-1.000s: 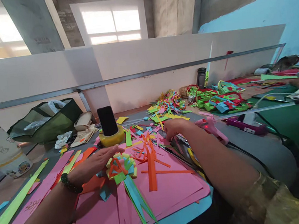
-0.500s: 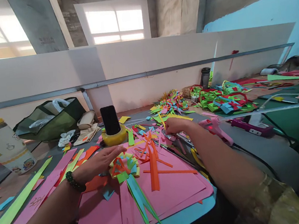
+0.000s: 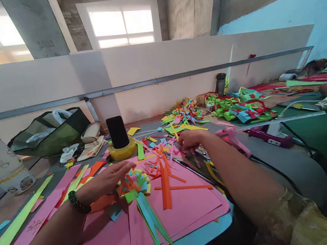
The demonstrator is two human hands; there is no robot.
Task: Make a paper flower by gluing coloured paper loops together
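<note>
My left hand, a dark green bead bracelet on its wrist, stretches its fingers along the upper left edge of a paper rosette. The rosette has yellow, green, blue and orange loops, with blue, green and pink tails hanging toward me. It lies on stacked pink paper sheets. Beyond the stack, my right hand reaches down among small scraps, its fingers curled together; what they hold, if anything, is hidden. Close to it are scissors and a pink glue gun. Orange paper strips lie right of the rosette.
A phone stands in a yellow tape roll. Left are long paper strips, a tumbler and a green bag. Finished-looking paper pieces pile at the back right. A black cord trails from the glue gun.
The whole view has shifted slightly, moving things a little leftward. My right hand's fingers have lowered and curled further down into the scraps. My left hand stays by the rosette.
</note>
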